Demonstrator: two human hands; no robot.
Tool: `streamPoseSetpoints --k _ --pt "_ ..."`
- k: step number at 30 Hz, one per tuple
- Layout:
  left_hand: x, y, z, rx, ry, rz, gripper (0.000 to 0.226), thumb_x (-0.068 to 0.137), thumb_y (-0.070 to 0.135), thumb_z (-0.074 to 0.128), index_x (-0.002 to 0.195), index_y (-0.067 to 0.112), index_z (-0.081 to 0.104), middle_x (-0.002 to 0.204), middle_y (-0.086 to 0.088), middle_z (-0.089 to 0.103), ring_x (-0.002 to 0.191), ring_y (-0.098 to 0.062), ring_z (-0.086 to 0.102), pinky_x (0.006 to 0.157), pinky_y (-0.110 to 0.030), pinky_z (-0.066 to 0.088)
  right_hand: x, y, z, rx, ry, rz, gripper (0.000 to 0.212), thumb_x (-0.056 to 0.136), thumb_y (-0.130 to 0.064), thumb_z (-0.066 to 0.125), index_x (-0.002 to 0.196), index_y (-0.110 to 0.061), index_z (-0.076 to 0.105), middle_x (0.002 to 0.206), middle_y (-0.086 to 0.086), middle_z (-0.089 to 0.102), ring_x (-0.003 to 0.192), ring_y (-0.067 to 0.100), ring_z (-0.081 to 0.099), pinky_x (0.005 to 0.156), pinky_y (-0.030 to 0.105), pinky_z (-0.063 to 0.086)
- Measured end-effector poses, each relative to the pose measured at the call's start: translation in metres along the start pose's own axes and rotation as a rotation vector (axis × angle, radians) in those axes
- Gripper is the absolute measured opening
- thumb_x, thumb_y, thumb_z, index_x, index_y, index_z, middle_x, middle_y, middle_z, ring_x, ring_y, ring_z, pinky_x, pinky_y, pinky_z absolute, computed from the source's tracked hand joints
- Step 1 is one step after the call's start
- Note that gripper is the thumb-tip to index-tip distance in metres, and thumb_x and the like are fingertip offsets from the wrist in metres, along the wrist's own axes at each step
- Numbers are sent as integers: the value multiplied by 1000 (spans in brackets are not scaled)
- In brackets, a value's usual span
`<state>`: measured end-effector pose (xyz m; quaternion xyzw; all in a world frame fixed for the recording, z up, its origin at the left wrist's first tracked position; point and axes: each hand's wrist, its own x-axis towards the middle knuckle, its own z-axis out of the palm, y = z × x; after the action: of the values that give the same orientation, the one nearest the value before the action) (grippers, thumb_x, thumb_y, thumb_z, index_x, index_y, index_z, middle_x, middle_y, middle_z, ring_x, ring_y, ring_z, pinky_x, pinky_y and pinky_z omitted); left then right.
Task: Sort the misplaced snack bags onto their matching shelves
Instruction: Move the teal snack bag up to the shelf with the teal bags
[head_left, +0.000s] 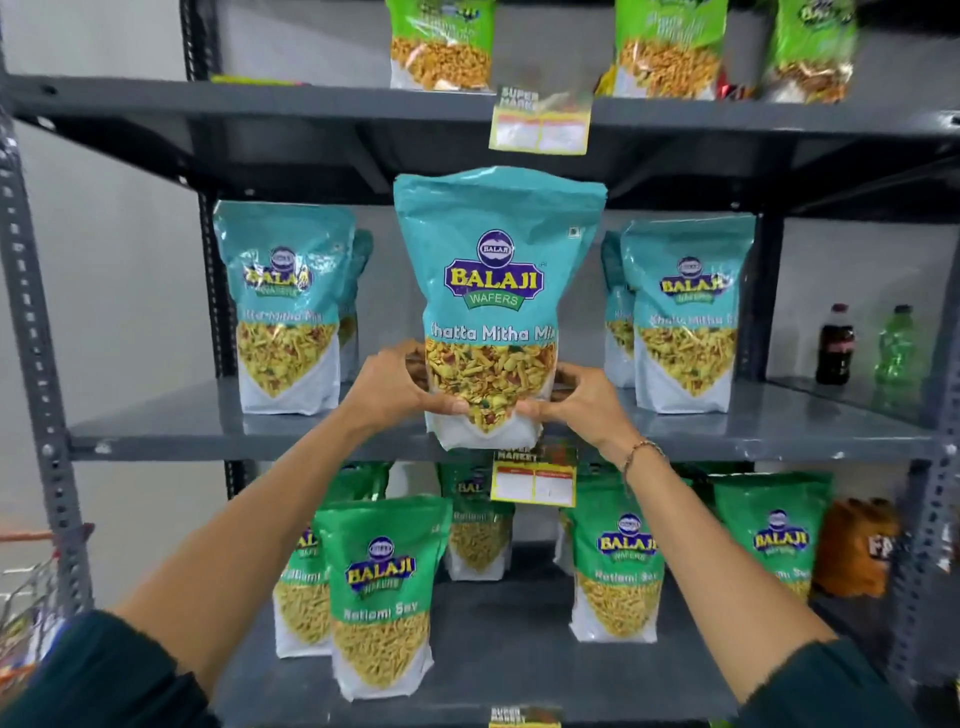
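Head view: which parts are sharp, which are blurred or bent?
Head view: the held teal bag is sharp; the top-shelf green bags and upper price tag are smeared; the left rack upright bows from wide-angle distortion.

Soft, even indoor light fills the scene, bright on the pale wall (130, 291) and dim under each shelf (363, 104), where broad shadows sit. The teal bag (493, 291) at centre is sharp; the bags beside it and the upper green bags (810, 47) smear with motion blur. Wide-angle distortion bends the uprights (31, 312) at the edges.
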<state>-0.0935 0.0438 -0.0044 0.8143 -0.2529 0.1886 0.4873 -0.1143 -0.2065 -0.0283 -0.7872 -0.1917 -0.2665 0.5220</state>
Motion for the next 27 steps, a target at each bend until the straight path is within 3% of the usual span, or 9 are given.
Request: streamPoseSetpoints --k 2,6,11,14,16,20,27 --pt "18 -4 1 -20 -11 -3 70 27 56 89 89 31 67 87 11 77 84 -4 71 79 -24 55 20 5 0 -13 -5 17 44 49 -41 86 87 -23 71 86 -11 73 78 -1 67 63 10 49" --pt "48 -15 12 -12 -12 -17 57 35 53 88 84 36 66 86 17 76 84 -1 70 79 -22 53 54 22 -1 -25 -35 69 39 52 -36 87 85 -25 69 90 -11 72 84 0 66 66 13 47" --pt "85 -40 35 2 12 -84 77 50 33 90 114 13 53 112 -3 69 101 -17 64 91 -31 49 82 49 -6 -16 -70 108 33 55 -29 87 82 -30 68 87 -17 70 82 -4 64 69 16 49" --pt "96 -49 47 8 1 -86 68 52 33 89 108 16 54 107 -2 70 96 -15 64 86 -27 49 92 67 -7 -5 -77 133 34 59 -23 85 88 -25 68 93 -6 72 89 7 66 80 29 53" --pt "103 -54 53 -18 -10 -84 60 53 31 89 103 20 57 108 -3 71 100 -17 66 94 -34 50 98 76 -6 31 -80 155 34 62 -18 84 91 -20 68 97 -1 72 90 12 67 83 33 54" --pt "112 -61 56 -12 -29 -100 58 57 30 88 106 15 61 108 -1 72 100 -16 67 96 -37 50 106 83 -4 64 -86 175 33 64 -14 82 93 -18 66 101 4 71 90 13 67 80 32 54" --pt "112 -71 61 -67 -48 -136 56 63 32 83 111 14 60 110 1 71 100 -15 66 95 -35 50 107 91 -4 6 -121 182 45 69 -25 79 109 -16 61 109 1 69 98 13 64 87 33 51"
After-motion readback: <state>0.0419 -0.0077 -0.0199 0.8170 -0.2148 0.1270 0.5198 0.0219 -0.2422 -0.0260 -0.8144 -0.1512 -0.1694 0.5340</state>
